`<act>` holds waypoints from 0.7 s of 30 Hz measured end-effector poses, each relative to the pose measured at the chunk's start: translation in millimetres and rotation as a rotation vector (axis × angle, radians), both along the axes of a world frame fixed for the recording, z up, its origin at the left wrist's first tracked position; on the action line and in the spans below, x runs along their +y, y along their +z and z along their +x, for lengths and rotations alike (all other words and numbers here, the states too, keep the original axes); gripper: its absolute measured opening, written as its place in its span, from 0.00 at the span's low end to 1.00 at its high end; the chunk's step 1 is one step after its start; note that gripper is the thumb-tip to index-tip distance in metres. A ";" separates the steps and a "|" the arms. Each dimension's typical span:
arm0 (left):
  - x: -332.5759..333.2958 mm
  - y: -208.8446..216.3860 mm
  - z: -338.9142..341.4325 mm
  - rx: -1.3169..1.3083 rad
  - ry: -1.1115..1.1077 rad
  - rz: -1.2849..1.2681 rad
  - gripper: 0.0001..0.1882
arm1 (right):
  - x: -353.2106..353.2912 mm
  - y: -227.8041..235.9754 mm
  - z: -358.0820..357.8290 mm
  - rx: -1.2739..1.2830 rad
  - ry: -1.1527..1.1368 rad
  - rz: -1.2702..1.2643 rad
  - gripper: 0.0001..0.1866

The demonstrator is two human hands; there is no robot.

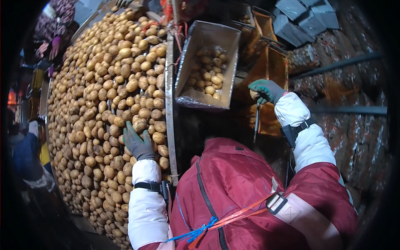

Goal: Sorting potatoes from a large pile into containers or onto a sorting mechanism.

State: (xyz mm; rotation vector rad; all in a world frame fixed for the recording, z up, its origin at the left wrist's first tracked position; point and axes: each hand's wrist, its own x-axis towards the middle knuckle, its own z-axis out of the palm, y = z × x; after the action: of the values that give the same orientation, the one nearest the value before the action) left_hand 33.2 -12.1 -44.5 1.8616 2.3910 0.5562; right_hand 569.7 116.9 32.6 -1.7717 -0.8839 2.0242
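Observation:
A wide bed of potatoes (104, 83) fills the left side. My left hand (139, 145), in a grey-green glove, rests on its right part with fingers stretched and thumb apart, touching potatoes and holding none. Out to the right, my right hand (270, 90), in a similar glove, closes round a potato (253, 94) that shows at its fingertips. That hand is above an orange-brown container (271, 118), beside a thin upright rod (256, 121). Its palm side is hidden.
A metal rail (170, 104) edges the potato bed. Beyond it stands a plastic-lined box (234, 79), partly filled with potatoes. Stacked filled bags (346, 146) line the right side behind bars (350, 110). Another person's gloved hand (55, 46) is at the far left.

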 end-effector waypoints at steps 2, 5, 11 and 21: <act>-1.6 -4.8 -0.9 0.004 0.021 -0.020 0.42 | -35.1 9.1 12.6 -0.182 -0.053 -0.017 0.16; -0.3 -4.1 -1.7 -0.022 0.013 -0.018 0.42 | -73.0 -10.7 56.4 -0.105 -0.049 -0.134 0.12; 7.6 -7.9 0.2 -0.014 0.040 -0.024 0.43 | -126.0 -25.5 106.8 -0.242 -0.176 -0.119 0.13; 3.0 -12.7 1.7 0.000 0.014 0.080 0.44 | -64.1 -26.5 45.4 -0.327 -0.350 0.168 0.21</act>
State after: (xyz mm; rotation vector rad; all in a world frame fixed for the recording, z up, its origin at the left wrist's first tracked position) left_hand 34.9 -9.1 -57.1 1.8760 2.4181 0.6628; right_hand 615.1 52.8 6.1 -2.0262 -0.7407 1.4296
